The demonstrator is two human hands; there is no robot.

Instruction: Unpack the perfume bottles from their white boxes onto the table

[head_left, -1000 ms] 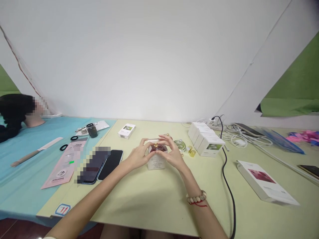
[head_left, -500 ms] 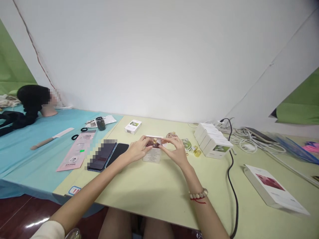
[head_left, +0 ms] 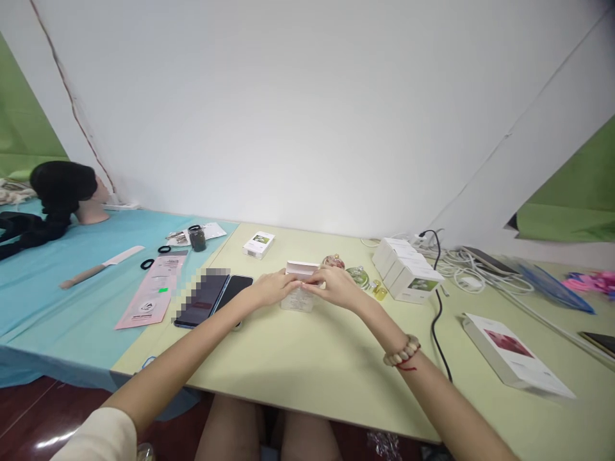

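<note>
A small white box (head_left: 296, 303) with fine print on its front stands on the table, its top flap (head_left: 302, 267) raised at the back. My left hand (head_left: 273, 288) is closed at the box's left upper edge. From the other side my right hand (head_left: 334, 286) is closed there too, and the fingertips of both meet over the opening. What lies inside the box is hidden by my fingers. Just behind my right hand are a round pinkish glass bottle (head_left: 333, 260) and a round green one (head_left: 357, 276), with yellow caps (head_left: 378, 289) beside them.
White boxes (head_left: 408, 272) stand in a row at right, near tangled cables (head_left: 473, 272). A larger white box (head_left: 516, 355) lies farther right. To the left are phones (head_left: 204, 299), a pink packet (head_left: 151, 291), a knife (head_left: 103, 266), a jar (head_left: 196, 238) and a mannequin head (head_left: 72, 189).
The gold-topped bottle held over the box is out of sight now. My hands have come together lower on the box's top, and its flap shows upright.
</note>
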